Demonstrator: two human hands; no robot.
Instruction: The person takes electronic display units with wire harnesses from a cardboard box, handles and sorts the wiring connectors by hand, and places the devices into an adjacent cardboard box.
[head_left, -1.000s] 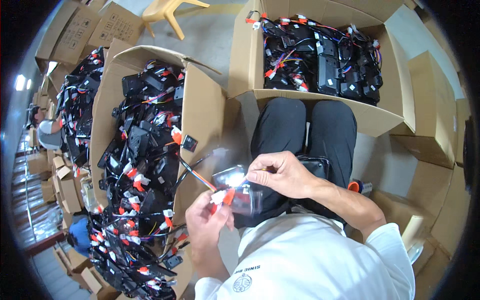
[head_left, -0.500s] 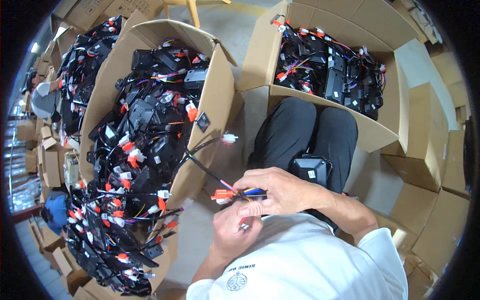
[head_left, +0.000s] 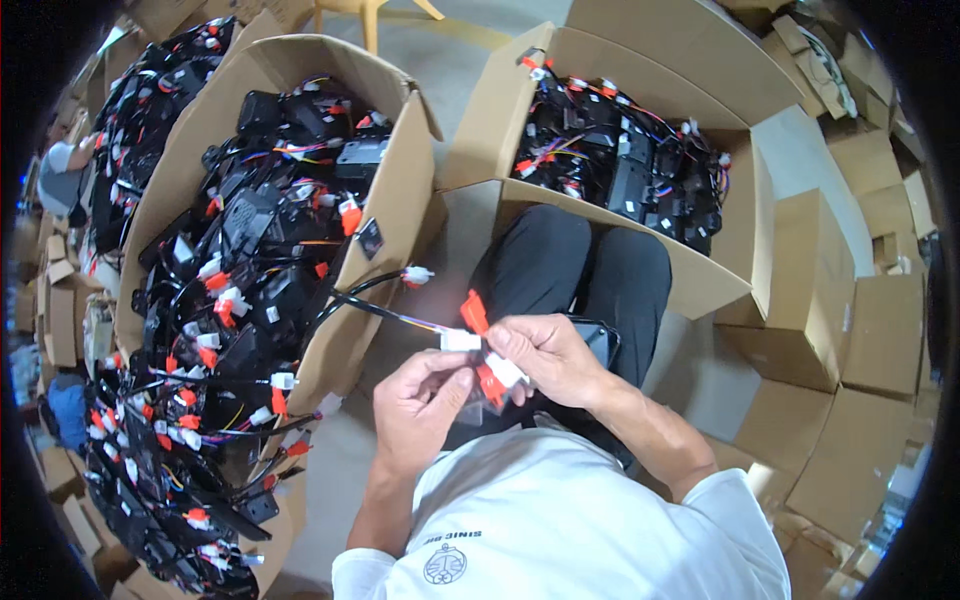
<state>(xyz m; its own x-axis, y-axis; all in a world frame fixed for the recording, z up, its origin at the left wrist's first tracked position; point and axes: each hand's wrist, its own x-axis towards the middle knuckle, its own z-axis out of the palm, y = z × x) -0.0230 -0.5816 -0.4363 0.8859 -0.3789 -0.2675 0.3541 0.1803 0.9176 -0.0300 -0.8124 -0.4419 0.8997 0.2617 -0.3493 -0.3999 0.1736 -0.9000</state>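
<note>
My right hand (head_left: 550, 358) pinches a bundle of plug connectors above my lap. A red connector (head_left: 473, 312) sticks up from it, with a white connector (head_left: 507, 370) and a second red connector (head_left: 490, 386) below. Left of these is a white connector (head_left: 460, 340) on a thin cable (head_left: 385, 310) that reaches back to the open carton. My left hand (head_left: 420, 400) is closed, thumb against fingers, beside the lower red connector; what it grips is blurred. On my lap lies a black plastic box (head_left: 600, 342), partly covered by my right hand.
At left a tall open carton (head_left: 340, 290) is heaped with black boxes (head_left: 250, 215) and tangled wires with red and white plugs. Another open carton (head_left: 600, 205) of such boxes stands beyond my knees. Closed cartons (head_left: 800, 290) stack up at right. A yellow stool (head_left: 370, 20) stands behind.
My hands have drawn a little apart, and the red and white connectors now show between them. My right hand has turned to pinch them. The whole view has shifted slightly.
</note>
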